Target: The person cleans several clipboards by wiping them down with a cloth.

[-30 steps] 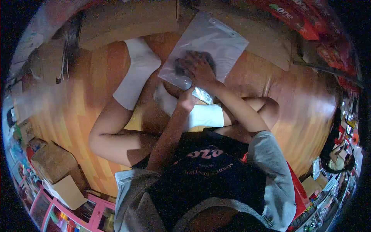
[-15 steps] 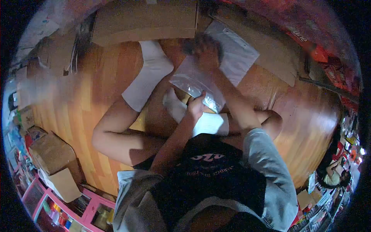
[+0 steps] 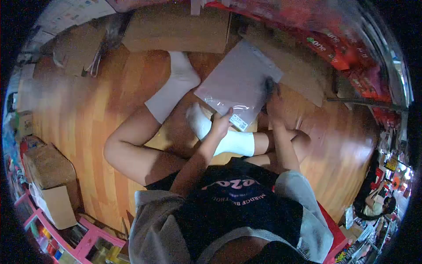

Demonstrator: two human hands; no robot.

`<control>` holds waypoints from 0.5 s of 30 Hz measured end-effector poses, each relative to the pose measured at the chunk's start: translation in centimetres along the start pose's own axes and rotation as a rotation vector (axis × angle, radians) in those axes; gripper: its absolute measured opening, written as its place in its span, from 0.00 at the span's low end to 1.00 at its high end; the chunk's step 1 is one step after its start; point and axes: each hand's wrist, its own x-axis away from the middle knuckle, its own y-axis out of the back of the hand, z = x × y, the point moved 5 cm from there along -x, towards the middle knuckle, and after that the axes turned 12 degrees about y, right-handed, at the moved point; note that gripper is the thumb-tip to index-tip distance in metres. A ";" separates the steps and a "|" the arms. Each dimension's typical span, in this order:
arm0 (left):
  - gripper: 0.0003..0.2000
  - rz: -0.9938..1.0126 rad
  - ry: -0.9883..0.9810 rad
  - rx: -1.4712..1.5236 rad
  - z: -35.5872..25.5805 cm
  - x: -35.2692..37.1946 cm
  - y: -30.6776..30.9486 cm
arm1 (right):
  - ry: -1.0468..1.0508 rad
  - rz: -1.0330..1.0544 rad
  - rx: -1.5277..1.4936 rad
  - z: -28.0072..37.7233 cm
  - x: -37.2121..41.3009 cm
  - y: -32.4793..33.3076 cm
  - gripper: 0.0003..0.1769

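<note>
A flat, clear plastic bag (image 3: 233,72) lies across the floor in front of my crossed legs. Its near corner carries a white label (image 3: 238,122) with a barcode. My left hand (image 3: 222,123) pinches that near edge, thumb on top beside the label. At the bag's right side is my right hand (image 3: 275,104), smeared by motion. It grips a dark object (image 3: 267,88) that overlaps the bag's right edge; its kind is too blurred to make out. A white-socked foot (image 3: 200,121) rests just under the bag's near end.
A long cardboard box (image 3: 176,28) stands beyond my outstretched white-socked foot (image 3: 182,77). Flattened cardboard (image 3: 303,75) and red printed packaging (image 3: 338,48) lie at the far right. Another carton (image 3: 50,165) and a pink-framed shelf (image 3: 90,240) are at the left.
My right hand has moved from the bag's far end toward me and to the right, with the dark object. The bag now lies flatter and more fully in view. My left hand keeps its hold.
</note>
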 end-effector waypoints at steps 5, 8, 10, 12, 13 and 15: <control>0.13 0.065 -0.201 -0.278 -3.3 5.1 -1.2 | -0.803 -0.142 -0.853 -6.0 2.7 3.6 0.17; 0.14 -0.085 -0.479 -0.837 -6.7 11.1 -3.1 | -0.725 -0.361 -0.877 -11.0 6.6 -1.1 0.18; 0.10 -0.173 -0.478 -1.044 -8.1 13.6 -4.1 | -0.803 -0.442 -1.038 -10.9 7.0 0.7 0.17; 0.08 -0.268 -0.473 -1.247 -8.4 14.5 -4.3 | -0.902 -0.457 -1.201 -9.8 6.5 3.4 0.17; 0.12 -0.233 -0.802 -1.291 -8.9 15.7 -5.3 | -0.926 -0.559 -1.257 -9.6 6.4 4.3 0.17; 0.21 -0.198 -1.142 -1.320 -9.3 16.8 -6.1 | -0.945 -0.666 -1.320 -9.0 5.5 6.6 0.17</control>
